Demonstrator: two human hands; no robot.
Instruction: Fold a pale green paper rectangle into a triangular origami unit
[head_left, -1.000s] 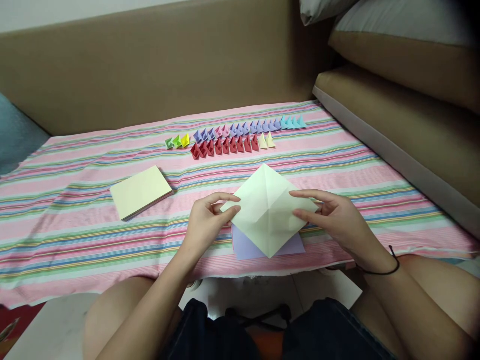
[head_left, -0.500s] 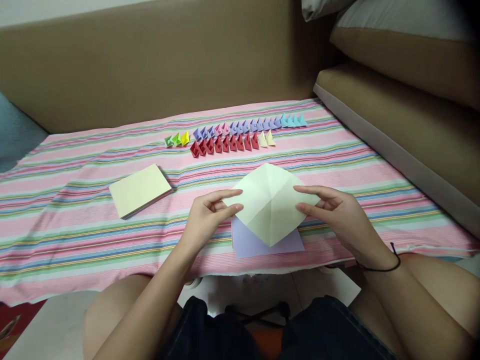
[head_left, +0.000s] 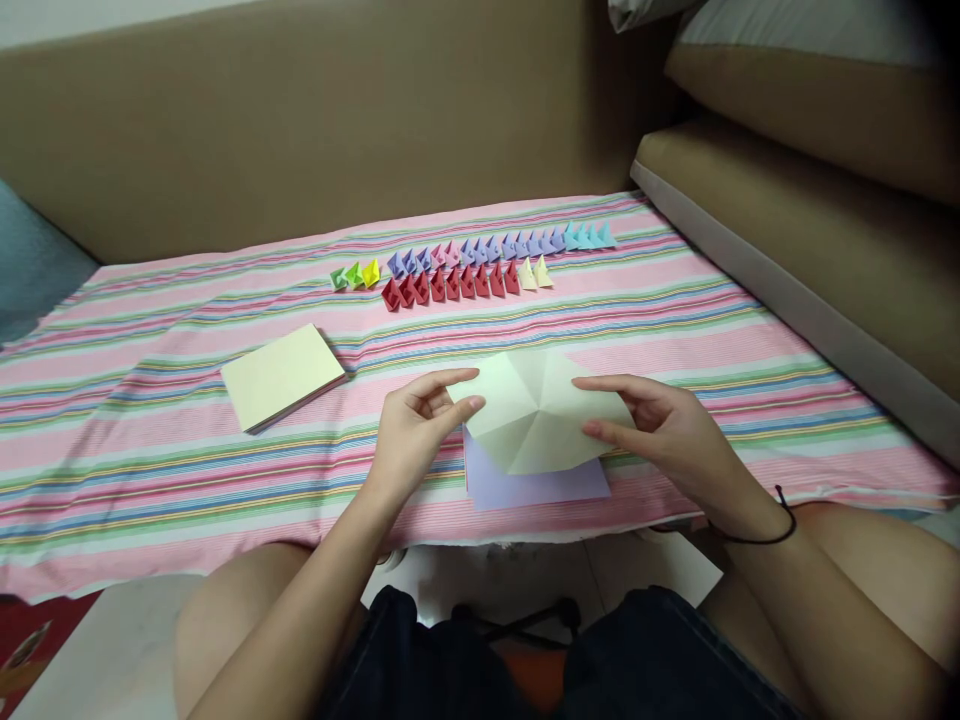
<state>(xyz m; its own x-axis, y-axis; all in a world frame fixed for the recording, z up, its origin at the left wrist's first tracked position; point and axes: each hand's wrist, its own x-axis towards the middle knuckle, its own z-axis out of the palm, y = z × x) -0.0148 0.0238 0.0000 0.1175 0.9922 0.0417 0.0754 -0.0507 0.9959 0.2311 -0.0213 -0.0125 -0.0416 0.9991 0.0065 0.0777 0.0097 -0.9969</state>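
Note:
I hold a pale yellow square of creased paper by two opposite corners, just above the striped cloth. My left hand pinches its left corner between thumb and fingers. My right hand pinches the right corner the same way. The sheet tilts nearly flat, with fold lines crossing at its middle. Under it lies a lilac sheet on a thin stack near the cloth's front edge.
A stack of pale yellow paper lies to the left. Two rows of small folded paper pieces in green, purple, red, yellow and blue sit farther back. Brown cushions rise at the right and behind. My knees are below the table edge.
The yellow sheet has tipped from facing me to lying nearly flat, and sits lower over the lilac sheet. Both hands kept their pinch on its corners.

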